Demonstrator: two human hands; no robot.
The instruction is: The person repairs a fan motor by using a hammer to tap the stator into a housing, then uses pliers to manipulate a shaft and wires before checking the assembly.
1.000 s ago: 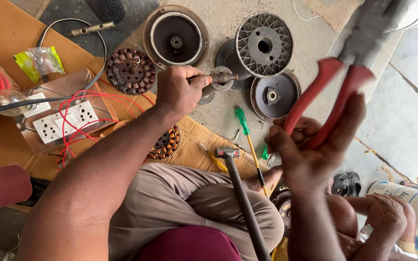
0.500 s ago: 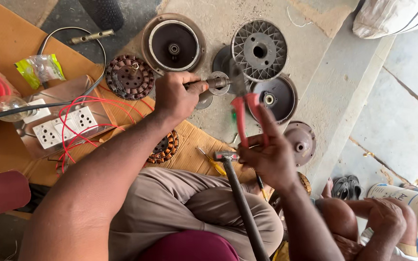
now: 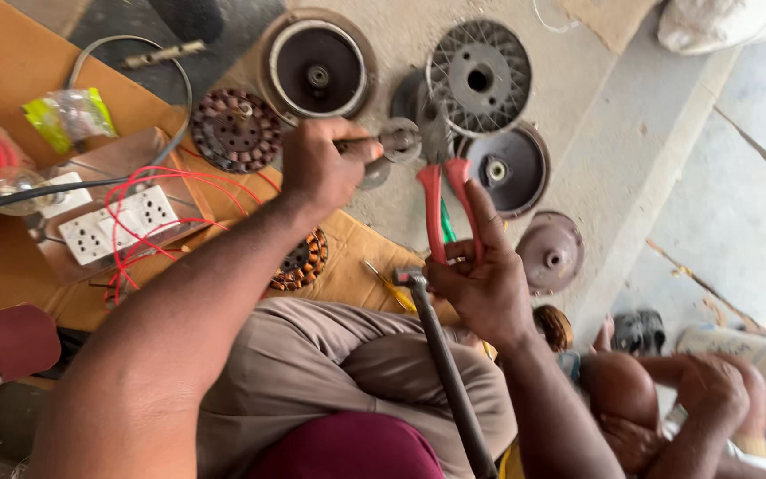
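My left hand (image 3: 321, 168) grips a thin metal shaft with a round bearing (image 3: 398, 140) on its end, held level above the concrete floor. My right hand (image 3: 480, 275) holds red-handled pliers (image 3: 443, 200) upright. The pliers' jaws reach up to the bearing, just right of my left hand. Whether the jaws bite the bearing is hidden. I sit cross-legged, and a hammer (image 3: 441, 355) leans across my lap under my right wrist.
Fan motor parts lie around: a round housing (image 3: 316, 66), a meshed disc (image 3: 478, 78), a dark cover (image 3: 511, 168), a domed cap (image 3: 550, 251), two wound stators (image 3: 237, 129) (image 3: 303, 262). A socket board (image 3: 108, 222) with red wires sits left. Another person's hand (image 3: 711, 390) is lower right.
My right hand has brought the pliers down and to the left, from high at the right to the bearing. My left hand has kept its grip on the shaft.
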